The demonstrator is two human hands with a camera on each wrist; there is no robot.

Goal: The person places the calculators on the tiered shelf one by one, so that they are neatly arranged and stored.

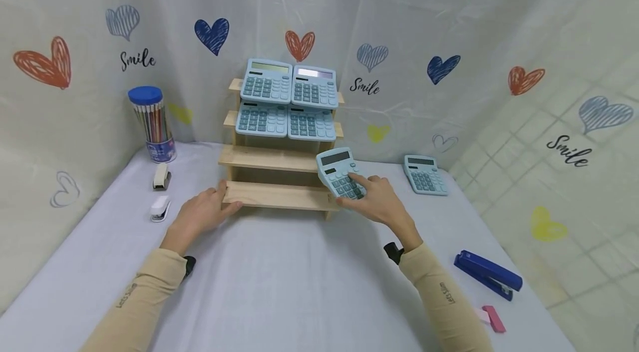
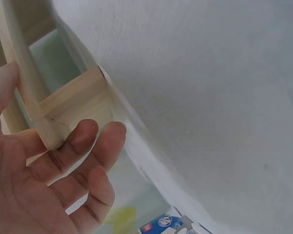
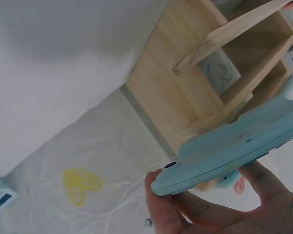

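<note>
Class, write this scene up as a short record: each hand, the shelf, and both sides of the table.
Left hand: holds the lowest step at its left end
Right hand: holds a calculator
Shelf: two calculators on each of the top two steps
Table, left: pencil tub, two small staplers
Table, right: another calculator, blue stapler, pink item

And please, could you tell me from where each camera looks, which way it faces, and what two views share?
Head: on the person's head, looking forward and down at the wooden rack; left grip, right grip and tan sleeves show.
Left wrist: on that wrist, looking at the rack's left end; the left grip shows at lower left.
Right wrist: on that wrist, looking at the held calculator nearly edge-on, the rack beyond; the right grip shows below, perhaps a bit of the left in one corner.
Shared: head and right wrist both show that calculator.
</note>
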